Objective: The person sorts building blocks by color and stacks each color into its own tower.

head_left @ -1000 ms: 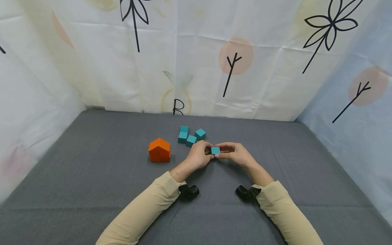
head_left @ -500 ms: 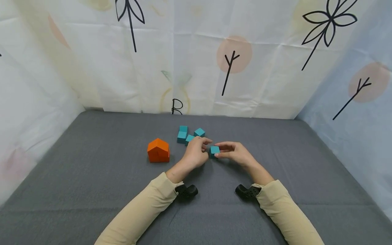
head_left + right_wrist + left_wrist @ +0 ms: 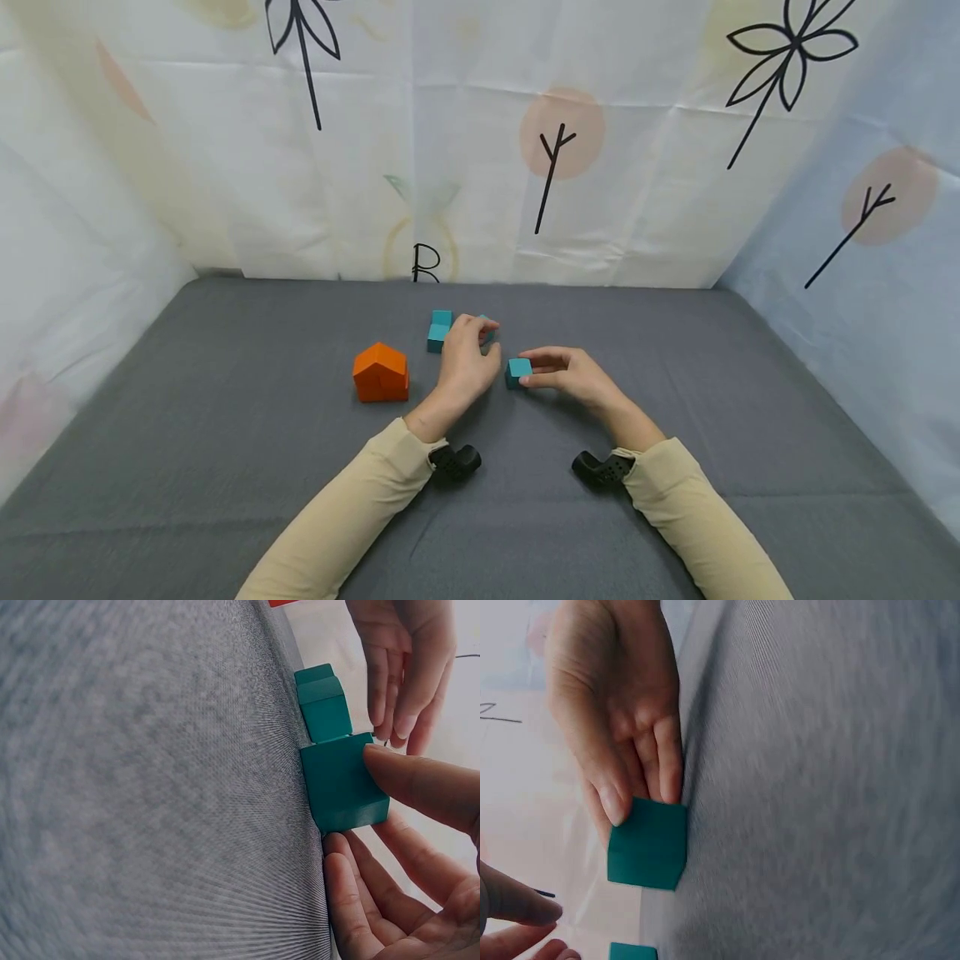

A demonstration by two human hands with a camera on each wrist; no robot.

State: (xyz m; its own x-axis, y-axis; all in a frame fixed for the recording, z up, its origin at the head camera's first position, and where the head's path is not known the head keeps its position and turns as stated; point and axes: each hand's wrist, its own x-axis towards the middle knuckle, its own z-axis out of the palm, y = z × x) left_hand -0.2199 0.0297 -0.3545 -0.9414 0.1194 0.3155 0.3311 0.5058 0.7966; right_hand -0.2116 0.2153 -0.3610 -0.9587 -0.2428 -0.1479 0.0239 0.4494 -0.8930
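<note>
My right hand (image 3: 573, 375) pinches a teal cube (image 3: 519, 372) between thumb and fingers at the table surface. The same cube (image 3: 345, 784) is large in the right wrist view, thumb on its upper side and fingers below. My left hand (image 3: 467, 358) is over the other teal cubes, fingers bent loosely; nothing shows between the thumb and fingertips of this hand (image 3: 514, 919) in the left wrist view. One teal cube (image 3: 489, 336) is partly hidden behind its fingers. To its left sit two teal cubes (image 3: 438, 335), one behind the other; the hand may hide another.
An orange house-shaped block (image 3: 380, 373) stands left of the left hand. Grey cloth covers the table (image 3: 225, 433). A patterned white sheet (image 3: 480, 167) hangs at the back and along the sides. Each wrist carries a black camera mount (image 3: 457, 462).
My left hand has let go of the teal cube and moved away and left, over the other cubes. My right hand keeps its pinch on the cube.
</note>
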